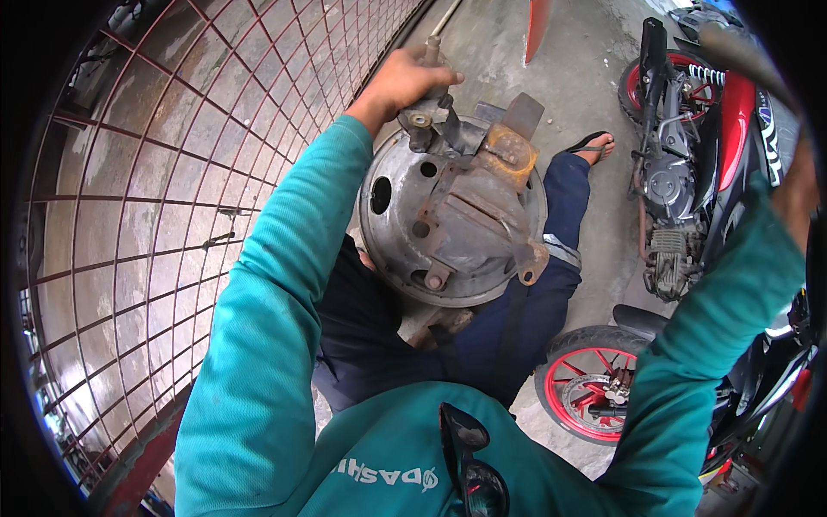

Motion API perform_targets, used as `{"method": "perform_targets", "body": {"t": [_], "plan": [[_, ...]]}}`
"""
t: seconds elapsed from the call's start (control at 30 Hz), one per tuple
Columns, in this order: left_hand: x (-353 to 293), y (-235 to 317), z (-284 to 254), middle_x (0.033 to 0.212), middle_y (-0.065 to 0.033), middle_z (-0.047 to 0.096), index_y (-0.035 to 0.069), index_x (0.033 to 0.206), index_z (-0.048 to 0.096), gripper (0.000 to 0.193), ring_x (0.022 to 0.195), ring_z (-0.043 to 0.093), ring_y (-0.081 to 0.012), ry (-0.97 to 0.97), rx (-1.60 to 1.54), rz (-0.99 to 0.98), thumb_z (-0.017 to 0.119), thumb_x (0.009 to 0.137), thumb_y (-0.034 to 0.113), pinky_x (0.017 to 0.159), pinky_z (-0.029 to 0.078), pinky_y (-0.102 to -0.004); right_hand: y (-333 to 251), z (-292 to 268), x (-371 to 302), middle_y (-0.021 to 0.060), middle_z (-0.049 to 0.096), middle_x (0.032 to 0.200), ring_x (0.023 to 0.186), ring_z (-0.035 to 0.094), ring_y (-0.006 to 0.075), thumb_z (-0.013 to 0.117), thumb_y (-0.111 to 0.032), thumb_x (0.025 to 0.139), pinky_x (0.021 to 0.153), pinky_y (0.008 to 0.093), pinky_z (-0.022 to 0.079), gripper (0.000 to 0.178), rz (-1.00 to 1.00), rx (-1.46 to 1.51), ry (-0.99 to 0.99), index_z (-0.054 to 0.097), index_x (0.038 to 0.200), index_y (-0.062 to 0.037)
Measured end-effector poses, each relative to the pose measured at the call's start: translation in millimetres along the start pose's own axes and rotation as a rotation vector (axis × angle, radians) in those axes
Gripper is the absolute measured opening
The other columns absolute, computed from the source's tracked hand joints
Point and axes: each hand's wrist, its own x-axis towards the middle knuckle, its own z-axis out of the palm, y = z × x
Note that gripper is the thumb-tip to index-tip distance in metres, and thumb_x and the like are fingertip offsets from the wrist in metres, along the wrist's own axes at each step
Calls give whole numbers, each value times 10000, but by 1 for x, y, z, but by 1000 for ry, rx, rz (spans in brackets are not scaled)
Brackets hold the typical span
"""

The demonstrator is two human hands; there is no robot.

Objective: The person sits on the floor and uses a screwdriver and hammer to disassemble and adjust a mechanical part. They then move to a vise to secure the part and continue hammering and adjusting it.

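Observation:
My left hand (pixel 412 79) is closed around a short metal rod (pixel 432 52) at the far edge of a rusty metal assembly (pixel 469 207). A worn bracket (pixel 419 122) sits just below that hand. The assembly lies on a grey steel wheel rim (pixel 385 237) with round holes, between my legs. High at the right edge, my right hand (pixel 797 194) is raised and partly cut off. It appears closed on a hammer (pixel 745 60), blurred and only partly in view.
Red wire mesh (pixel 164 198) runs along my left. On the right stands a red and black motorcycle (pixel 736 129); a red-spoked wheel (pixel 594 383) is nearer me. A red panel (pixel 538 26) stands at the far side on the concrete floor (pixel 573 77). Sunglasses (pixel 474 470) hang at my chest.

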Motion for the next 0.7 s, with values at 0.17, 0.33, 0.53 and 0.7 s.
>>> {"method": "perform_targets", "body": {"t": [0.17,0.33,0.53,0.7], "plan": [[-4,22,-9,1024,-142,739,-16,1188,686,601,925,722,-215,-38,98,35,890,749,340,865,578,-361,31,144,-135,76,693,846,639,667,166,741,-129,868,596,337,547,274,0,376,-777,621,1068,15],[-7,6,-12,1091,-174,730,-34,1338,616,754,996,723,-253,52,121,41,910,747,329,916,585,-369,-7,65,-56,58,626,772,564,590,122,760,-167,848,490,283,457,324,512,631,-639,619,1081,10],[1,-3,-17,1080,-150,712,-35,1299,628,705,948,724,-250,-32,5,150,933,713,214,894,600,-365,-13,-48,-122,40,627,782,600,593,128,813,-217,800,583,276,484,369,649,719,-392,627,1041,-9],[-11,3,-9,1042,-136,714,-28,1245,631,634,873,728,-256,101,-164,53,909,692,108,805,622,-390,8,-63,-305,4,666,824,743,616,107,866,-126,733,692,282,509,301,788,744,-656,677,951,-40]]}}
